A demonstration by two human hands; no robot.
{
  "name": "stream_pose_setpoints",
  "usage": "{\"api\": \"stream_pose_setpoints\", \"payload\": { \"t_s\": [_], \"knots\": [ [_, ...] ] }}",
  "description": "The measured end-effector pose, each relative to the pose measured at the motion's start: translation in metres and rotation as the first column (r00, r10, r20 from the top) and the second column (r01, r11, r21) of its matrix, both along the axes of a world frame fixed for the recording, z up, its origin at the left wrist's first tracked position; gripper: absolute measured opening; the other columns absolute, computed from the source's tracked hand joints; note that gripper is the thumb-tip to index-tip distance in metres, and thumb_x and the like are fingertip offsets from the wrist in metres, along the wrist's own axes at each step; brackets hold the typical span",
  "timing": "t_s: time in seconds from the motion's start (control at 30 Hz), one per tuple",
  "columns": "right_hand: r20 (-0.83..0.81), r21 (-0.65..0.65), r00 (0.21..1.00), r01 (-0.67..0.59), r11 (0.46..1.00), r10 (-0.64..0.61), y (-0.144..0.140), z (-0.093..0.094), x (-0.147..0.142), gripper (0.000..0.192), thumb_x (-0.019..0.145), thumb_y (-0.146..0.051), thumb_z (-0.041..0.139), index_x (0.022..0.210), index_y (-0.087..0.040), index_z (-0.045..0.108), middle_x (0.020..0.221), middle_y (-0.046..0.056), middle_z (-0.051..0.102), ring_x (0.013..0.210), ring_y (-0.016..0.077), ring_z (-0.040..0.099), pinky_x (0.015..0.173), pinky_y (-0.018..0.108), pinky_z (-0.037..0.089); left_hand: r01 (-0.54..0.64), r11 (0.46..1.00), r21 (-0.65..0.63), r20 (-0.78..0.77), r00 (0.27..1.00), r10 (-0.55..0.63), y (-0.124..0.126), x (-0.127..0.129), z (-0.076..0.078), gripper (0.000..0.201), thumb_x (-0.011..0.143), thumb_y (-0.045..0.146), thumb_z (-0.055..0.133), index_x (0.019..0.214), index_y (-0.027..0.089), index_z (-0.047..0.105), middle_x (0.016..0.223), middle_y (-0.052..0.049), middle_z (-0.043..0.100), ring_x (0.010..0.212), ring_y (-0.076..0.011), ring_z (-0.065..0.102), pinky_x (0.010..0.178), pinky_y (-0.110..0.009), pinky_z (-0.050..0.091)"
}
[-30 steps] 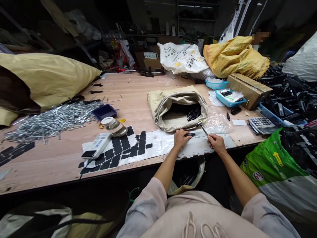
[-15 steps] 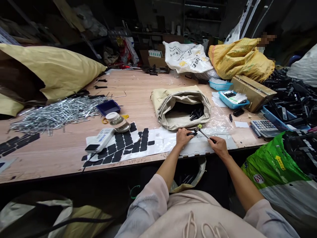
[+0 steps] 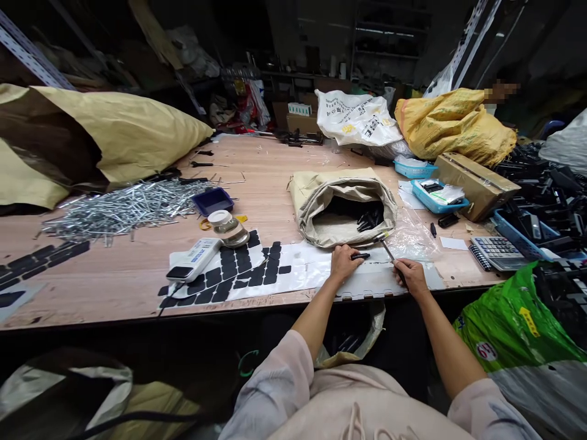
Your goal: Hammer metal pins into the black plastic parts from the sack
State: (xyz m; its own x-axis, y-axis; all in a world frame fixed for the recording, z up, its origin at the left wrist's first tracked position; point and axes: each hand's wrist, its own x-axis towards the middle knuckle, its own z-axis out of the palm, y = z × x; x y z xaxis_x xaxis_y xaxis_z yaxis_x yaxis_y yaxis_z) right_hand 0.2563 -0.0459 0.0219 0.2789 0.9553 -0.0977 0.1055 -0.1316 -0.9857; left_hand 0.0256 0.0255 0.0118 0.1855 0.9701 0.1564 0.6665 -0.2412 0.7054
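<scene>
My left hand (image 3: 342, 263) is closed on a small black part (image 3: 361, 256), low over a pale grey board (image 3: 373, 284) at the table's front edge. My right hand (image 3: 411, 278) is wrapped round the dark handle of a small hammer (image 3: 388, 250). The hammer's thin metal shaft points up and left, and its head with a yellowish end is apart from the black part. Just beyond my hands lies a beige sack (image 3: 300, 189), its mouth facing me, with several black parts (image 3: 370, 219) inside.
To the left are a heap of metal rods (image 3: 123, 208), a navy tray (image 3: 213, 200), a lidded jar (image 3: 232, 231), a white device (image 3: 195, 260) and black pads (image 3: 270, 266). On the right are blue baskets (image 3: 440, 201), a cardboard box (image 3: 477, 183), a calculator (image 3: 499, 252) and a green sack (image 3: 518, 318).
The hammer's head has lifted off the black part and tilted away. My left hand still holds the part. The whole view has shifted slightly, so things appear lower and further right.
</scene>
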Motion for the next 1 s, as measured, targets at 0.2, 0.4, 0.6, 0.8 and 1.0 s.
{"api": "stream_pose_setpoints", "payload": {
  "t_s": [0.2, 0.4, 0.6, 0.8, 1.0],
  "knots": [
    [-0.229, -0.020, 0.970, 0.074, 0.997, -0.077, 0.007, 0.003, 0.009, 0.040, 0.066, -0.050, 0.077, 0.080, -0.013, 0.070, 0.060, 0.000, 0.062, 0.039, 0.0091, 0.048, 0.031, 0.020, 0.034, 0.094, 0.944, 0.317, 0.175, 0.972, -0.155, -0.061, -0.017, 0.010, 0.023, 0.097, 0.036, 0.056, 0.097, 0.020, 0.073, 0.086, -0.006, 0.064, 0.083, -0.0191, 0.057, 0.078, -0.033, 0.047],
    [-0.207, -0.028, 0.978, 0.032, 0.999, -0.037, 0.006, -0.002, 0.006, 0.038, 0.067, -0.049, 0.079, 0.079, -0.014, 0.069, 0.059, 0.001, 0.063, 0.039, 0.0094, 0.048, 0.031, 0.020, 0.035, 0.302, 0.947, 0.110, -0.067, 0.953, -0.296, -0.170, -0.045, -0.043, 0.031, 0.102, 0.042, 0.047, 0.105, 0.022, 0.071, 0.088, -0.007, 0.068, 0.079, -0.0190, 0.066, 0.073, -0.030, 0.050],
    [-0.204, -0.016, 0.978, 0.041, 0.999, -0.043, 0.006, 0.000, 0.004, 0.040, 0.065, -0.050, 0.081, 0.077, -0.015, 0.069, 0.059, 0.000, 0.062, 0.039, 0.0094, 0.048, 0.031, 0.020, 0.034, 0.076, 0.866, -0.495, -0.377, 0.878, -0.293, -0.184, -0.056, -0.061, 0.045, 0.093, 0.032, 0.060, 0.136, 0.018, 0.059, 0.112, -0.014, 0.072, 0.104, -0.0307, 0.070, 0.083, -0.036, 0.051],
    [-0.209, -0.006, 0.977, 0.036, 0.999, -0.037, 0.005, 0.001, 0.002, 0.041, 0.065, -0.053, 0.080, 0.077, -0.015, 0.069, 0.059, 0.000, 0.062, 0.040, 0.0093, 0.049, 0.031, 0.019, 0.034, 0.411, 0.895, -0.176, 0.037, 0.911, -0.411, -0.128, -0.026, 0.018, 0.025, 0.095, 0.035, 0.056, 0.092, 0.022, 0.077, 0.087, -0.005, 0.076, 0.082, -0.0194, 0.069, 0.077, -0.028, 0.049],
    [-0.183, -0.010, 0.982, 0.036, 0.999, -0.037, 0.007, -0.003, 0.002, 0.043, 0.067, -0.055, 0.079, 0.078, -0.015, 0.069, 0.058, 0.000, 0.061, 0.039, 0.0089, 0.048, 0.030, 0.019, 0.034, -0.070, 0.990, 0.123, 0.117, 0.992, 0.056, 0.039, 0.019, 0.066, 0.024, 0.094, 0.026, 0.056, 0.096, 0.018, 0.078, 0.092, -0.008, 0.074, 0.081, -0.0177, 0.064, 0.079, -0.029, 0.049]
  ]
}}
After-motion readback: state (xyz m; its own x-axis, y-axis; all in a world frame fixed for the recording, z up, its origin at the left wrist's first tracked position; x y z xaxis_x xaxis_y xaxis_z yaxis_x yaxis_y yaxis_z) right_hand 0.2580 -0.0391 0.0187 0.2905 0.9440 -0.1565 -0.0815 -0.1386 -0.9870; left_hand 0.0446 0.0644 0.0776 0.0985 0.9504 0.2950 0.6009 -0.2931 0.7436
